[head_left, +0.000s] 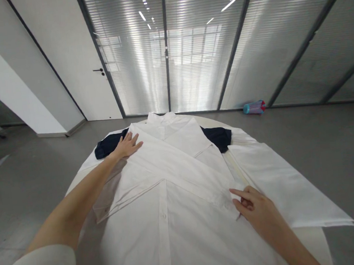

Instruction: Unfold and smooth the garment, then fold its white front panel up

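A white button-up shirt (169, 184) lies spread on a white table (315, 240), collar at the far end and one sleeve folded diagonally across its body. My left hand (128, 146) rests flat and open on the shirt's far left shoulder, fingers spread. My right hand (254, 206) sits at the shirt's right side, fingers curled in a pinch with the index finger on the sleeve cuff fabric.
A dark navy garment (218, 137) lies under the shirt, showing at both shoulders. A folded white cloth (283, 184) lies on the table to the right. A glass wall with blinds stands behind, a door at left, and a blue-pink bottle (254, 107) on the floor.
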Demonstrator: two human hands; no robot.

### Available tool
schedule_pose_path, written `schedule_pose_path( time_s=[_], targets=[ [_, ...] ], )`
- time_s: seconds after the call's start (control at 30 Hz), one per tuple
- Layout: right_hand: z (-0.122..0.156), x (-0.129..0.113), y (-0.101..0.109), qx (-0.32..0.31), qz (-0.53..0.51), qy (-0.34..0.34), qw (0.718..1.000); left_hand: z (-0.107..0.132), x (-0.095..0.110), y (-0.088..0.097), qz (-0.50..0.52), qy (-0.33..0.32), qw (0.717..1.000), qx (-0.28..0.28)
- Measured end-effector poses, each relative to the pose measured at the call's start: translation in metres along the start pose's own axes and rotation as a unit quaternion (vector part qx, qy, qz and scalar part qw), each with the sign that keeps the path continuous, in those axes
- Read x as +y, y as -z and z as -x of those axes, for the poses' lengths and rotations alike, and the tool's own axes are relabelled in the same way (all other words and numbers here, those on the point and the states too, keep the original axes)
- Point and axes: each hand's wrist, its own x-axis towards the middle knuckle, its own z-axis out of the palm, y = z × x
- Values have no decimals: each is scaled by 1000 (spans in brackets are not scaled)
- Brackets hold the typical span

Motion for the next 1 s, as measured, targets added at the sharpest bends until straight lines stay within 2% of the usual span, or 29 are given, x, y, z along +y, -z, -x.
schedule_pose_path(
  time_s=[0.13,0.23,0.33,0.43,0.63,0.8,1.0],
  targets=[
    [1,3,-2,5,4,3,1000,-3,5,0,13,10,999,-31],
    [1,2,-1,3,2,5,1000,-8,12,7,41,36,998,-22],
    [1,1,-1,6,-3,9,1000,-18,17,15,69,104,991,57],
    [1,-1,-1,10,-6,7,1000,-35,14,21,112,200,966,117],
    [-1,-17,9,-10,-23,-7,1000,-63,1,27,169,295,935,98],
    [0,-24,12,-15,-38,-13,999,-68,3,18,176,321,923,118],
    [1,-22,11,-12,-49,-12,999,-70,-1,16,184,309,926,114]
  ],
)
